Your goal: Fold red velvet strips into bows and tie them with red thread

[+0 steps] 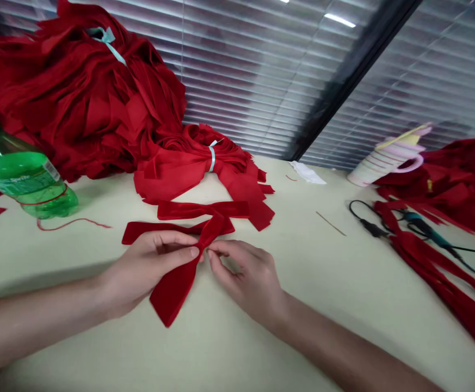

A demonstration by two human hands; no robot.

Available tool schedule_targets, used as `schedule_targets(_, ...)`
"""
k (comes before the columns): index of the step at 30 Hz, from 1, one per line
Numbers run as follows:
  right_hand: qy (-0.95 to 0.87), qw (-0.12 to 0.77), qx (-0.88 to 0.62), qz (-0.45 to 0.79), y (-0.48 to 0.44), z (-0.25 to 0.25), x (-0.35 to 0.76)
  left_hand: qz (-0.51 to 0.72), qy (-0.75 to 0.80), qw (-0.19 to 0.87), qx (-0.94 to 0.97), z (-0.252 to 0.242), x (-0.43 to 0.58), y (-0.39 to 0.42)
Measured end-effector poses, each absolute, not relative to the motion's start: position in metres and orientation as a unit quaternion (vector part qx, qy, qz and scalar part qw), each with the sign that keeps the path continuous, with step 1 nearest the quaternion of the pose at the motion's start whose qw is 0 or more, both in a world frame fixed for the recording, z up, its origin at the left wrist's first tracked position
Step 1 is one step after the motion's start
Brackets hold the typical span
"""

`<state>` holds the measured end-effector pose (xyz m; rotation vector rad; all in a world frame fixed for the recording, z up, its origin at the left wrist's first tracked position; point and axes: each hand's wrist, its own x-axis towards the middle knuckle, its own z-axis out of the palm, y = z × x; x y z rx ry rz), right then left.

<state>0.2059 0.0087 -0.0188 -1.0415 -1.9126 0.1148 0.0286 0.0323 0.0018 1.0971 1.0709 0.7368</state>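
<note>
A red velvet bow [178,286] is pinched at its narrow middle by my left hand [149,261], thumb on top. It slants, one wide end toward me and the other pointing away. My right hand [247,275] is at the right side of the bow's middle, thumb and forefinger nearly together; whatever lies between these fingertips is too small to make out. Just beyond my hands two more red bows lie on the table, a nearer bow [139,231] partly covered by the held one and a farther bow [231,209].
Red fabric strips [98,109] are heaped at the back left, beside a tied bundle [172,174]. A green bottle [20,174] with red thread round it stands left. On the right are a mug [384,160], a corded tool [433,234] and more red strips [445,283]. Blinds [237,71] stand behind.
</note>
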Motion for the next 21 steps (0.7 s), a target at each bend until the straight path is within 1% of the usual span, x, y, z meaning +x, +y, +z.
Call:
schedule_targets(4, -0.788, 0.464, -0.404, 0.010, 0.010, -0.019, 0.208, 0.312, 0.444, 0.700, 0.464, 0.003, 0.031, 0.030)
schedule_targets(11, -0.806, 0.444, -0.389, -0.051, 0.009, -0.022, 0.209, 0.325, 0.392, 0.708, 0.489, -0.007, 0.031, 0.029)
schedule_targets(17, -0.799, 0.454, -0.393, -0.038, 0.009, -0.027, 0.206, 0.295, 0.369, 0.737, 0.484, -0.003, 0.030, 0.028)
schedule_targets(21, -0.805, 0.449, -0.388, -0.020, 0.010, -0.028, 0.205, 0.280, 0.383, 0.726, 0.497, -0.003, 0.027, 0.029)
